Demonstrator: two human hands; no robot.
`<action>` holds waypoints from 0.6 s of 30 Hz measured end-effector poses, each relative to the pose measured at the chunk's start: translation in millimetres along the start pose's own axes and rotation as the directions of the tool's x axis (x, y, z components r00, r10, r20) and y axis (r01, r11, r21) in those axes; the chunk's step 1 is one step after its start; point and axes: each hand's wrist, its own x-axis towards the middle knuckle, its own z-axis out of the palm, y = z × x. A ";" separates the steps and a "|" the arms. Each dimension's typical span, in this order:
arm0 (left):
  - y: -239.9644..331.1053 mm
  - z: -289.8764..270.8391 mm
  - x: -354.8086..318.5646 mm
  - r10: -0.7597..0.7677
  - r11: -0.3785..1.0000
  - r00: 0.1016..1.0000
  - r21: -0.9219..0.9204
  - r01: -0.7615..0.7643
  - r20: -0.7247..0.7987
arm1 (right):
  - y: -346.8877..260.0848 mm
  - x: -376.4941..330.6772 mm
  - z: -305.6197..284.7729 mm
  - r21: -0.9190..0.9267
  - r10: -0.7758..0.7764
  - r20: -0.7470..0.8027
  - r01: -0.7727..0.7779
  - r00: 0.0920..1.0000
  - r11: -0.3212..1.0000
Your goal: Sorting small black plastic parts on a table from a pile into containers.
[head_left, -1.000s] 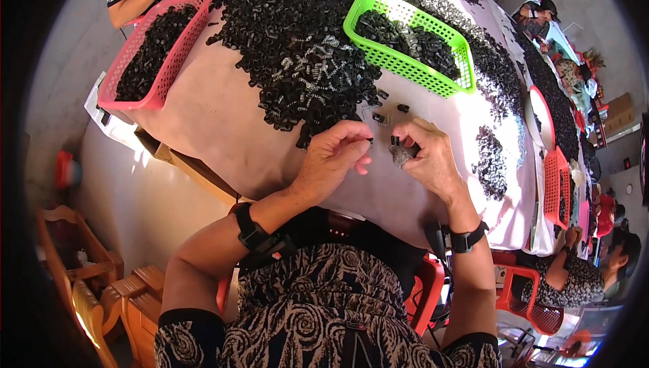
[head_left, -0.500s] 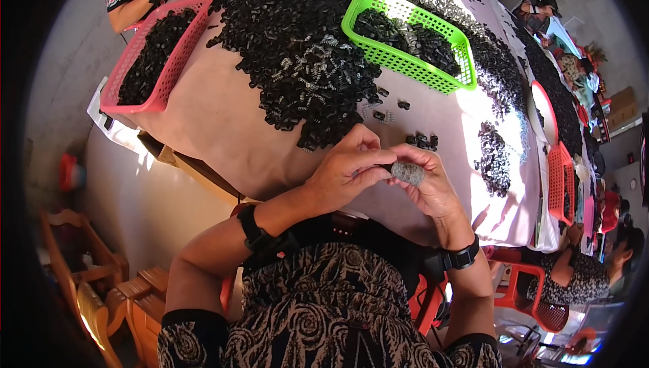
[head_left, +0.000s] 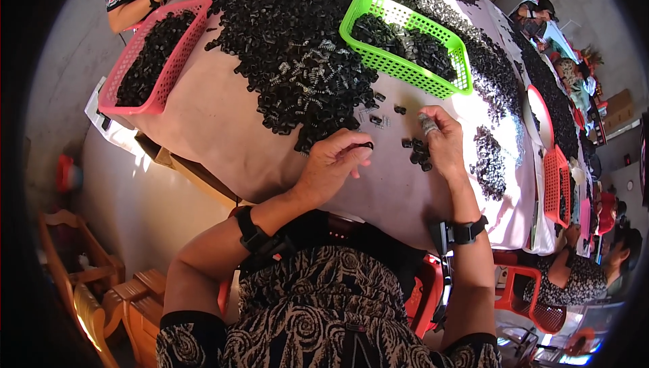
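My left hand (head_left: 336,165) is closed, thumb and forefinger pinching a small black plastic part (head_left: 366,145). To the right, my right hand (head_left: 443,143) reaches over the table with its fingers bent together and a grey wrap (head_left: 427,123) round one finger; whatever its fingertips may hold is hidden. Close beside it lies a small cluster of black parts (head_left: 418,152). Several loose metal springs (head_left: 385,122) and a few single black parts (head_left: 400,109) lie just beyond both hands. Further off spreads a large heap of black parts (head_left: 270,37), with many springs (head_left: 318,64) on top.
A green basket (head_left: 405,74) of black parts stands beyond my hands, and a pink basket (head_left: 152,108) at the left. More black parts (head_left: 492,158) lie to the right. Co-workers sit around the table (head_left: 203,135). Wooden chairs (head_left: 84,266) stand at the lower left.
My hands, together half a second ago, have parted. The right hand has moved forward past the small cluster, which now reaches nearer to me. My left hand stays nearly in place.
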 end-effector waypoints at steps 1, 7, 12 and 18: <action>-2.1 -0.8 0.3 -0.016 1.000 1.000 -0.014 0.016 -0.013 | 6.3 5.8 1.4 -0.133 -0.088 -0.008 0.086 0.996 0.987; -5.1 -1.8 -0.9 -0.045 0.998 0.999 -0.049 0.044 -0.020 | 11.6 29.1 13.8 -0.318 -0.313 0.118 0.334 0.942 0.887; -6.6 -3.0 -0.9 -0.030 0.999 0.999 -0.029 0.030 -0.017 | 10.1 33.5 17.3 -0.413 -0.320 0.256 0.402 0.912 0.817; -6.8 -1.9 -1.7 -0.049 0.998 0.999 -0.038 0.048 -0.023 | 3.4 13.4 14.6 -0.396 -0.168 0.210 0.241 0.963 0.886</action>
